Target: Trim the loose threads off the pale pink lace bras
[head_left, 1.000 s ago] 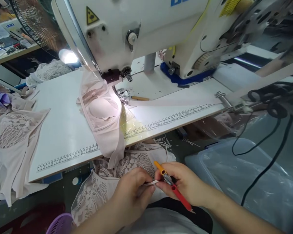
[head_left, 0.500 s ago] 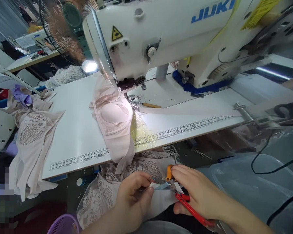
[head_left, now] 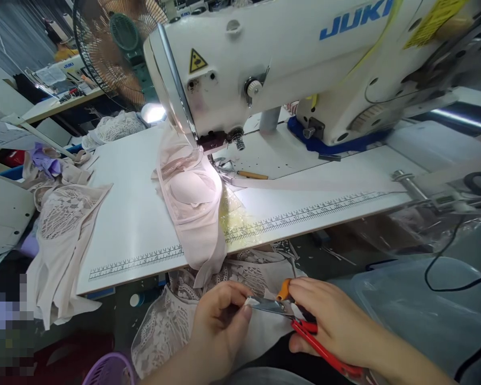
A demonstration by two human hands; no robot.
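My right hand (head_left: 332,315) is wrapped round scissors (head_left: 270,306) with red and orange handles. The blades point left and look nearly closed. At their tips my left hand (head_left: 222,323) pinches a small white strip (head_left: 251,302) between thumb and forefinger; most of the strip is hidden. A pale lace garment (head_left: 160,331) lies below and behind both hands, hanging from under the table edge. Above them, a pale pink bra (head_left: 190,187) sits under the sewing machine's needle area and drapes over the front edge.
The white sewing machine (head_left: 288,53) stands on a white table (head_left: 128,214) with a printed ruler (head_left: 304,219) along its front. More garments (head_left: 64,230) hang at the left. A purple basket (head_left: 108,371) is below, a clear plastic bin (head_left: 420,305) at right, and a fan (head_left: 122,48) behind.
The scissor blades have come closer together, and the white piece between them is no longer seen there. The whole view has shifted slightly, with things appearing a little further right.
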